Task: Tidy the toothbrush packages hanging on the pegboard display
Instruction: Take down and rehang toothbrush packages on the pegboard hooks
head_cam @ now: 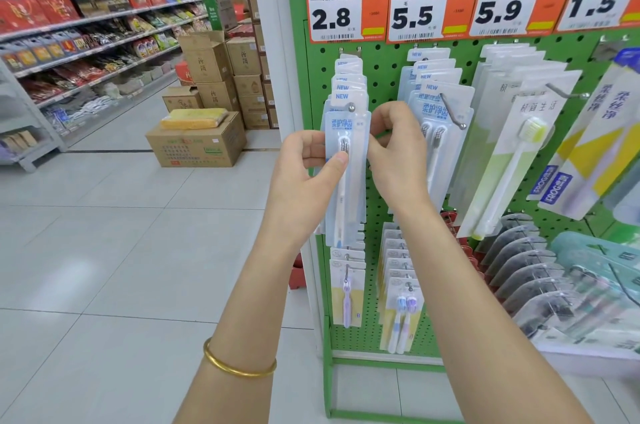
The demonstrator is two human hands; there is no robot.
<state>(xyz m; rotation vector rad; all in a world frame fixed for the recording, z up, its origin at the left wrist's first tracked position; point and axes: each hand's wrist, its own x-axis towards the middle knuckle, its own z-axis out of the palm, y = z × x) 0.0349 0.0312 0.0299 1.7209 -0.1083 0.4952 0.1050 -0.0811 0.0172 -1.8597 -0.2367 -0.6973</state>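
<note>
Two grips hold one pale-blue plastic toothbrush package (pixel 341 125) at the leftmost steel peg (pixel 351 107) of the green pegboard (pixel 381 84): your left grip (pixel 304 164) pinches its left edge, your right grip (pixel 398 146) its right. Seat it upright, flush with those behind.

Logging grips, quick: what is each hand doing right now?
Left hand: pinches the front toothbrush package.
Right hand: pinches the same package's right edge.
</note>
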